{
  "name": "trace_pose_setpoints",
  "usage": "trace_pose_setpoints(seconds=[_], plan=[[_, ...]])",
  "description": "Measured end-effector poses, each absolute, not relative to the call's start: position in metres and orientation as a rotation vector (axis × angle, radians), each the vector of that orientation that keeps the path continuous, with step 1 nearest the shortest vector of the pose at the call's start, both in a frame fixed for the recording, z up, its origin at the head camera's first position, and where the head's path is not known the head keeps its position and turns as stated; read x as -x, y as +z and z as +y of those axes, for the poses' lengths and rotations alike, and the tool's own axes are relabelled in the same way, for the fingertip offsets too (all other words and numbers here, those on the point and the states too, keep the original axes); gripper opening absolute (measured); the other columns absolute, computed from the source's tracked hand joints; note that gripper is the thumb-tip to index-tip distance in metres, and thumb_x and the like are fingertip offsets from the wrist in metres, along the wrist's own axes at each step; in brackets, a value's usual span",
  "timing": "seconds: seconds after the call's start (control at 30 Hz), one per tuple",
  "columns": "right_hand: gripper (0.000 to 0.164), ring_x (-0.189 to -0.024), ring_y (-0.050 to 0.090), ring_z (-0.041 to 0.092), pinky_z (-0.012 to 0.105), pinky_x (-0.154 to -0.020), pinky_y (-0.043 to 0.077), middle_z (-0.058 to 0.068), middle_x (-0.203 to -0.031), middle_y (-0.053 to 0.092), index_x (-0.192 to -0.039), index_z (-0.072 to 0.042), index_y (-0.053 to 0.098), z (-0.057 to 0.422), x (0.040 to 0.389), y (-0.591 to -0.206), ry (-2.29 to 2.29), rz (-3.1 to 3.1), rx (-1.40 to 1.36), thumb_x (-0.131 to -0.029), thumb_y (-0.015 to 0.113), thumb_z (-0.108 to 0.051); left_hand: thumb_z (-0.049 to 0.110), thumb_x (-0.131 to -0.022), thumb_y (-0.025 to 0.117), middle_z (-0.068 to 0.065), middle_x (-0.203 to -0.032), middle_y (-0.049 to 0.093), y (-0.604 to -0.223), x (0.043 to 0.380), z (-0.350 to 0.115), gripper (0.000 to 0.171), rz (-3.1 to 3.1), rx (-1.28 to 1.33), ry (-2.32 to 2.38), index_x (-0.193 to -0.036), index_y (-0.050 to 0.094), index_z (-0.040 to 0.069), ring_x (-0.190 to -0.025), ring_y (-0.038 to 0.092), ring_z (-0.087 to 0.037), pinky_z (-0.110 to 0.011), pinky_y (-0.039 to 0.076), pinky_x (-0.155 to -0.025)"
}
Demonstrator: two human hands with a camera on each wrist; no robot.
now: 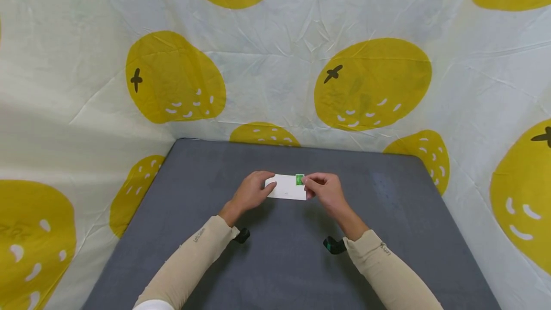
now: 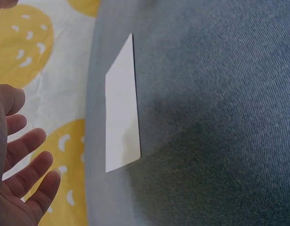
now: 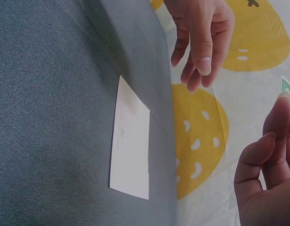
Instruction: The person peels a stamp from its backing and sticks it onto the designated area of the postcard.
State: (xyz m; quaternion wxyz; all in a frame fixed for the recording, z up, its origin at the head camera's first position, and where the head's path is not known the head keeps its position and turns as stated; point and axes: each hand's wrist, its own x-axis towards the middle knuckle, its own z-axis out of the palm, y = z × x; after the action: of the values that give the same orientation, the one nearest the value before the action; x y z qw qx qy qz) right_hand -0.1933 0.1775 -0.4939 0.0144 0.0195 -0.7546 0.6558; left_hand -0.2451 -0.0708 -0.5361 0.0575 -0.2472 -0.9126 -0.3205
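A green stamp with a white edge is pinched in the fingertips of my right hand. In the right wrist view the stamp shows at the right edge, by a fingertip. Below lies a white envelope, flat on the dark table, with small faint print visible in the right wrist view. My left hand hovers over the envelope's left end, holding nothing. Its fingers are loosely bent and apart, as the left wrist view shows. From the head view, the stamp overlaps the envelope's upper right corner.
The grey-blue cloth-covered table reaches back to a white curtain printed with yellow fruit, which also hangs along both sides. Black straps sit at both wrists, below beige sleeves.
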Motion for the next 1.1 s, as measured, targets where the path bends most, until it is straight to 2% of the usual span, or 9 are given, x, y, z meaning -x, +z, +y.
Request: trace_pose_setpoints(seconds=[0.27,0.5,1.1], plan=[[0.025,-0.057,0.060,0.016,0.025,-0.059,0.057,0.005,-0.071,0.065,-0.105,0.013,0.074,0.178,0.194,-0.496,2.036,-2.359,-0.038,-0.099,0.072,-0.011,0.031,-0.103,0.066,-0.010,-0.133,0.073,-0.542,0.248,-0.075,0.038,-2.766,0.767,-0.897,-0.132,0.072,0.007,-0.129,0.063,-0.032,-0.049,0.050,-0.112],[0.022,-0.056,0.059,0.015,0.027,-0.060,0.058,0.003,-0.071,0.066,-0.103,0.011,0.075,0.178,0.194,-0.496,2.030,-2.359,-0.032,-0.099,0.072,-0.011,0.026,-0.102,0.068,-0.013,-0.128,0.074,-0.546,0.254,-0.079,0.034,-2.709,0.820,-0.836,-0.126,0.073,0.003,-0.125,0.065,-0.035,-0.049,0.051,-0.110],[0.021,-0.057,0.059,0.014,0.026,-0.059,0.056,0.006,-0.071,0.065,-0.101,0.011,0.074,0.179,0.193,-0.496,2.046,-2.358,-0.068,-0.099,0.071,-0.010,0.029,-0.103,0.066,-0.011,-0.132,0.072,-0.563,0.264,-0.090,0.036,-2.749,0.811,-0.735,-0.129,0.073,0.005,-0.129,0.063,-0.033,-0.048,0.050,-0.112]])
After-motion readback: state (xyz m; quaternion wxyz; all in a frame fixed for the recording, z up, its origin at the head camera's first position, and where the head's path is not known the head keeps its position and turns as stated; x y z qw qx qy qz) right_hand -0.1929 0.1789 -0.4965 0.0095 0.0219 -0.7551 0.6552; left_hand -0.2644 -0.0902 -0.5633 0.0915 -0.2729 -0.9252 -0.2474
